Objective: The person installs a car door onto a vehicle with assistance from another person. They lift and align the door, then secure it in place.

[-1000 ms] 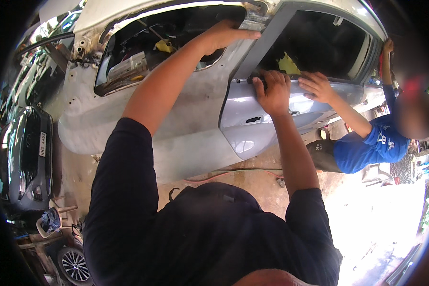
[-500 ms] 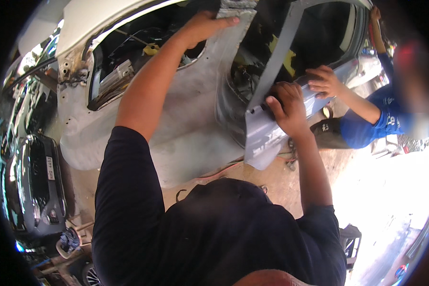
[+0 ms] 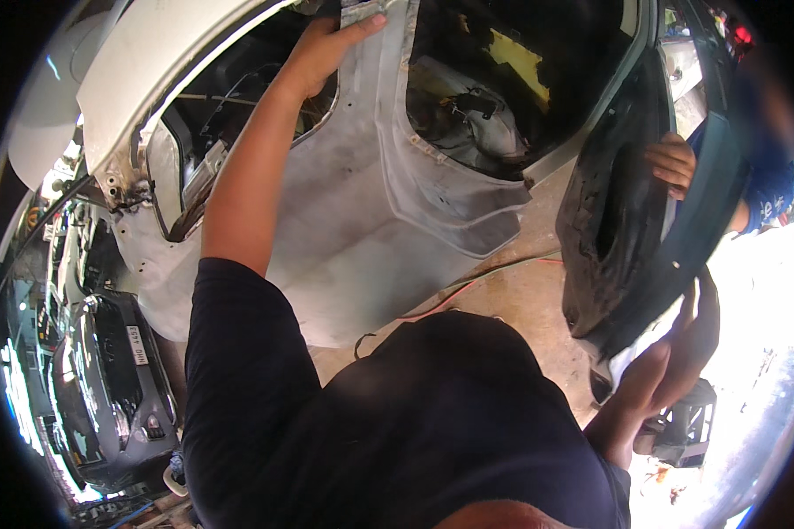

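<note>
A bare grey car body (image 3: 344, 229) stands before me with its door opening exposed. My left hand (image 3: 319, 53) grips the grey pillar (image 3: 369, 97) beside that opening, its thumb across the front and its fingers partly hidden behind. To the right, a car door (image 3: 626, 203) stands swung away from the body, its dark inner side facing me. Low on the door's outer side is my right hand (image 3: 684, 348), thumb apart, its fingertips hard to make out against the panel. Another person's hand (image 3: 672, 165) holds the door higher up.
The co-worker in a blue shirt (image 3: 772, 198) stands behind the door. A dark car (image 3: 115, 379) is parked at the left. An orange hose (image 3: 445, 300) runs along the floor below the body. A black stand-like object (image 3: 684, 423) sits at lower right.
The door has swung outward to the right, away from the opening, and its inner side now shows. My right hand has moved right and down with it. My left hand stays on the pillar.
</note>
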Demonstrator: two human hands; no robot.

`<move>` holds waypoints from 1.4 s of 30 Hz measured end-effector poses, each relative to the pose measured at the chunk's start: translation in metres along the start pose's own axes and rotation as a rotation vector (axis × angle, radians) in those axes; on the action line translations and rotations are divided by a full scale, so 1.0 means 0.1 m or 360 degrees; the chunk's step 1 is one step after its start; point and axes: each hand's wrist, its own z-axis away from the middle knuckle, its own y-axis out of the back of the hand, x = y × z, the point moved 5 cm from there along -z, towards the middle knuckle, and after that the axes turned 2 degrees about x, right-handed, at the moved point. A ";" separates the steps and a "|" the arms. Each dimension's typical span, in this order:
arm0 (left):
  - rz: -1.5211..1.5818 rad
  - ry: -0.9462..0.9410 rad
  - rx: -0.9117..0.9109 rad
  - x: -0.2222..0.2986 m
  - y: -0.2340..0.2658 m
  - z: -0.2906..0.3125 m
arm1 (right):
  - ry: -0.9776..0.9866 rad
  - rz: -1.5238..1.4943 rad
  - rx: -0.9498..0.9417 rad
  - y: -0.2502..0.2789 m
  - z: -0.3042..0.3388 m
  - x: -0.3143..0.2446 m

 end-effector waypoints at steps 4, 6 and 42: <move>0.0133 0.0029 -0.0072 -0.03 -0.03 0.00 | 0.0880 0.0780 -0.0263 -0.17 0.15 -0.47; 0.0190 0.0057 -0.0050 -0.01 -0.02 0.03 | 0.0819 0.0617 -0.0069 -0.20 0.16 -0.38; -0.0563 0.0044 0.0187 0.62 -0.05 1.13 | -0.1246 -0.1444 -0.0996 -4.03 -0.42 0.59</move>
